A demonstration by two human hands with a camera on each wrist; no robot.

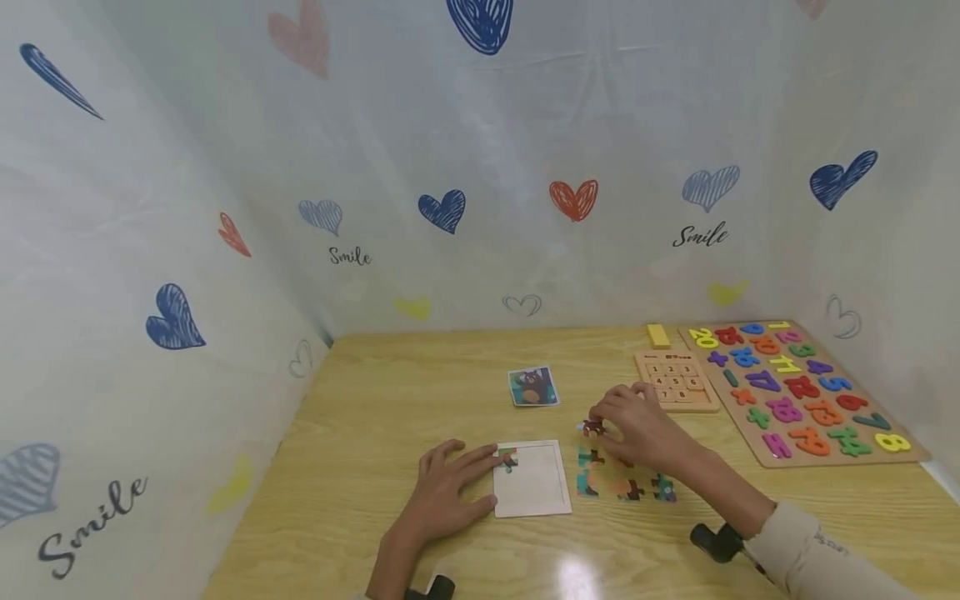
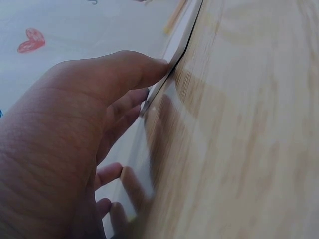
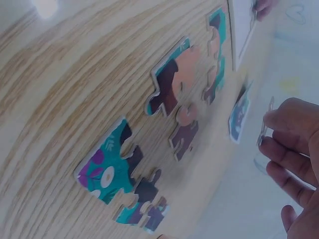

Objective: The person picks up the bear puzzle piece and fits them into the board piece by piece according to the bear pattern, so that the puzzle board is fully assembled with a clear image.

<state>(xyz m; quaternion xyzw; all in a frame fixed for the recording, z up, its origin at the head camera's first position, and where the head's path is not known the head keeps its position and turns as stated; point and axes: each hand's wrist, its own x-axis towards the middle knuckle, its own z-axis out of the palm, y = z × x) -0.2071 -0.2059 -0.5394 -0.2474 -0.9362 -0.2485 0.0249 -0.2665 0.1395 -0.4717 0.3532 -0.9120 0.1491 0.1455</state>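
My left hand (image 1: pixel 446 486) lies at the left edge of a white square puzzle tray (image 1: pixel 532 492), its index fingertip by the upper corner and its thumb on the edge lower down. One colourful jigsaw piece (image 1: pixel 508 459) sits in the tray's upper left corner. To the right, my right hand (image 1: pixel 645 429) pinches a brown and white jigsaw piece (image 1: pixel 592 427) between thumb and fingers; in the right wrist view this held piece (image 3: pixel 265 124) is seen edge-on, above the table. Several loose pieces, among them a teal and purple one (image 3: pixel 104 172), lie beneath that hand.
Behind the tray lies a small bear picture card (image 1: pixel 533 387). A wooden number slide puzzle (image 1: pixel 678 400), a yellow block (image 1: pixel 658 336) and a large board of coloured numbers (image 1: pixel 810 450) occupy the right side. White cloth with hearts (image 1: pixel 442 211) encloses the wooden table (image 1: pixel 360 417).
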